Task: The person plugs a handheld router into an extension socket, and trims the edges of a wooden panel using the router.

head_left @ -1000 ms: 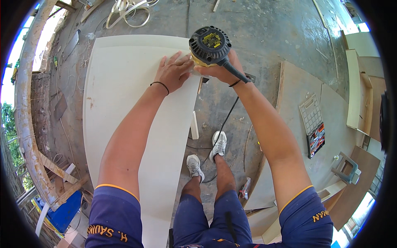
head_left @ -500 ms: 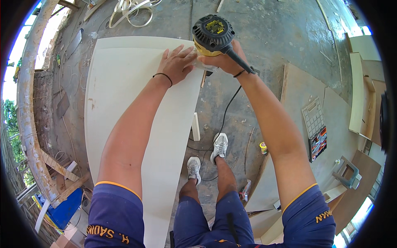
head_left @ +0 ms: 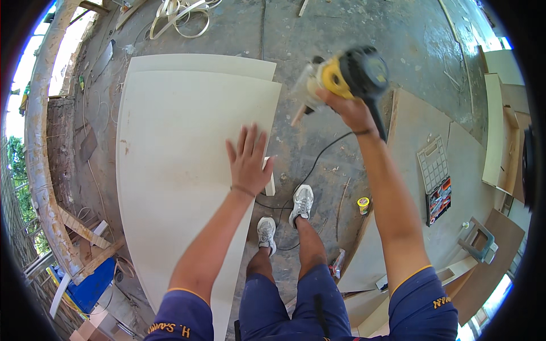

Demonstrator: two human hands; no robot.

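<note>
My right hand (head_left: 351,113) is wrapped round a yellow and black trim router (head_left: 340,74), which is tilted and held in the air to the right of a white panel (head_left: 176,136). Motion smears the router, and its clear base end points left. From it a black cord (head_left: 316,162) runs down towards my shoes. Fingers spread, my left hand (head_left: 249,159) is over the panel near its right edge, holding nothing; whether the palm touches the surface I cannot tell. A second pale panel (head_left: 239,65) shows beyond the far edge of the first.
On the brown-edged board (head_left: 398,244) at right lie an opened tool organizer (head_left: 437,182) and a grey-green frame-shaped tool (head_left: 479,241). A small yellow tub (head_left: 363,204) stands beside the board. Coiled white edging strips (head_left: 181,17) lie at the far left. Cords cross the floor around my shoes.
My right hand has lifted the router off the panel's far right corner and swung it right, tilting it. My left hand has left that corner and come nearer to me along the panel.
</note>
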